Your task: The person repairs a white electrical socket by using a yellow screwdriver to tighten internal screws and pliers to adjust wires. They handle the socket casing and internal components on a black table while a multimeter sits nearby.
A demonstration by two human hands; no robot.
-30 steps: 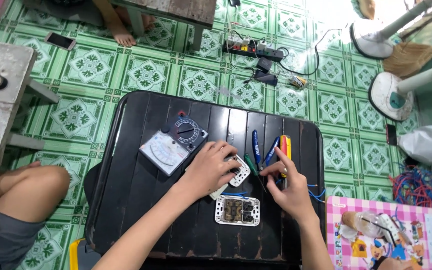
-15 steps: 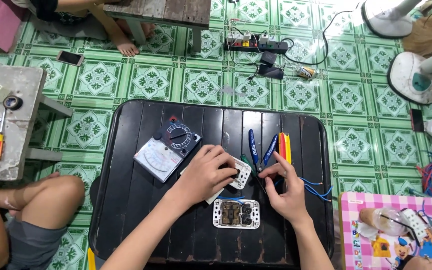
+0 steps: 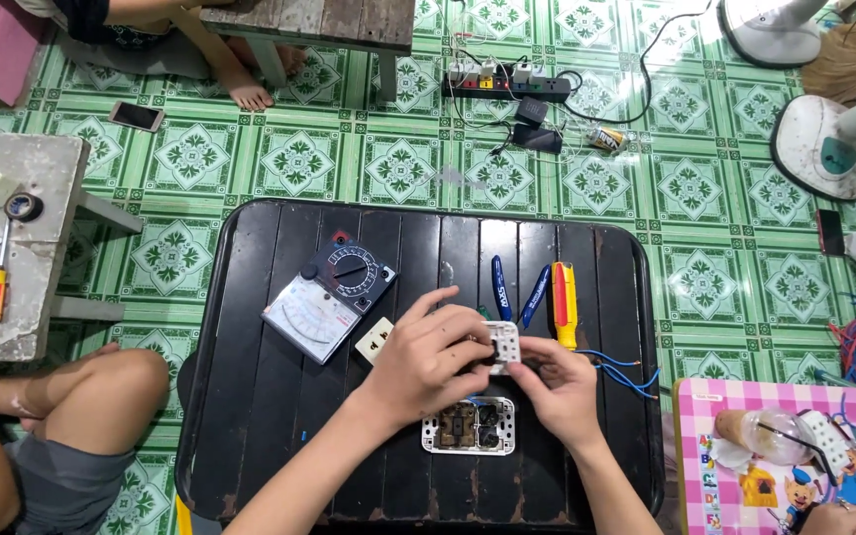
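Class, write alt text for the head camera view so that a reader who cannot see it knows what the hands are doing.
Both hands, left hand and right hand, hold a small white plastic socket module above a black slatted table. Below them lies an open white socket frame; to the left sits a grey analogue multimeter, to the right blue-handled pliers and a red-and-yellow screwdriver.

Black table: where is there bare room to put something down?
On the black table, the left strip below the meter is bare, and the far right corner beyond the red-yellow screwdriver. The middle is crowded: both hands, white socket part, open socket frame, pliers, blue wires.
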